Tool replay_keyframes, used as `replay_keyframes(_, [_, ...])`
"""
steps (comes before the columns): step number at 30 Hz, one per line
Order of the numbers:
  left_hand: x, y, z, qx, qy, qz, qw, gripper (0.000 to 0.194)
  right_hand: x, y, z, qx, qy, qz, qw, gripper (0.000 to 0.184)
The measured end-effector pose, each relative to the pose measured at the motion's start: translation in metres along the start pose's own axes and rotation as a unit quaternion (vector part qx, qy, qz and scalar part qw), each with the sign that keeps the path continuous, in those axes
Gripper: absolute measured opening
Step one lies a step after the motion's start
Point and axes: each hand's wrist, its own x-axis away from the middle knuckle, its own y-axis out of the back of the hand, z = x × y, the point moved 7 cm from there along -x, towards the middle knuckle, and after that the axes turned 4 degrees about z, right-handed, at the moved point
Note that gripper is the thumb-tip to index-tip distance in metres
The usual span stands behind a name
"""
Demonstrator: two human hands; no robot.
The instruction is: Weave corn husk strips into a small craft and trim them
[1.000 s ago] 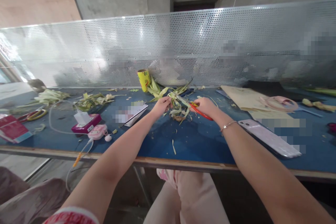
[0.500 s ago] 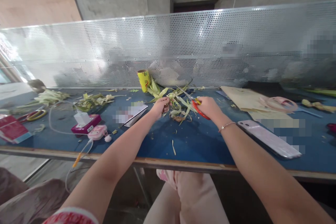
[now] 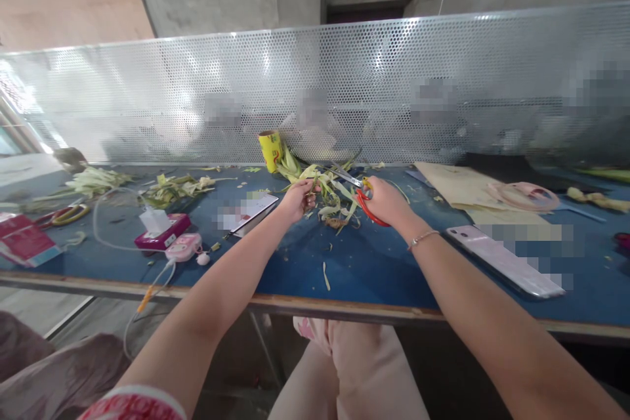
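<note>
My right hand (image 3: pixel 388 202) grips a pair of scissors (image 3: pixel 367 203) with red and yellow handles. Their metal blades point up and left, over a heap of pale green corn husks (image 3: pixel 339 210). My left hand (image 3: pixel 299 201) is closed at the left side of this heap, fingertips pinched on what looks like a piece of corn husk; the fingers partly hide it. Behind the heap, more corn husk leaves (image 3: pixel 291 167) lean beside a yellow tube (image 3: pixel 270 151). A thin pale scrap (image 3: pixel 325 275) lies on the blue tabletop in front of me.
A phone (image 3: pixel 253 211) is propped left of my left hand; another phone (image 3: pixel 506 261) lies by my right forearm. Further left are a purple box (image 3: pixel 165 233), a pink charger case (image 3: pixel 183 247), cables and husk piles (image 3: pixel 177 190). Brown paper (image 3: pixel 453 185) lies right. A perforated metal screen (image 3: pixel 275 92) stands behind.
The scissors have drawn back from the husk near my left hand, and their blades have parted somewhat. My left hand has shifted slightly and turned a little.
</note>
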Motion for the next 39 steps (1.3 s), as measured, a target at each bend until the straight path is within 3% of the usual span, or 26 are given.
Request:
replay_keyframes(7, [0.003,-0.005,0.000,0.006,-0.006,0.021,1.000,0.007,0.003,0.009,0.010,0.029,0.027,-0.059,0.997,0.037])
replay_keyframes(14, [-0.006,0.003,0.007,-0.029,-0.013,0.002,0.999,0.010,0.007,0.009,0.023,0.081,0.053,-0.037,0.995,0.038])
replay_keyframes(19, [0.002,-0.009,0.005,-0.045,0.005,-0.003,0.999,0.008,0.010,0.013,0.031,0.102,0.058,-0.053,0.992,0.034])
replay_keyframes(22, [0.007,-0.017,0.005,-0.048,0.019,-0.006,0.999,0.003,0.010,0.014,0.031,0.106,0.055,-0.067,0.991,0.035])
replay_keyframes(26, [0.007,-0.018,0.005,-0.044,0.013,0.002,0.999,0.010,0.010,0.016,0.028,0.100,0.039,-0.083,0.991,0.035])
replay_keyframes(39, [0.007,-0.015,0.004,-0.047,0.010,-0.002,0.999,0.006,0.008,0.014,0.026,0.084,0.040,-0.059,0.994,0.033])
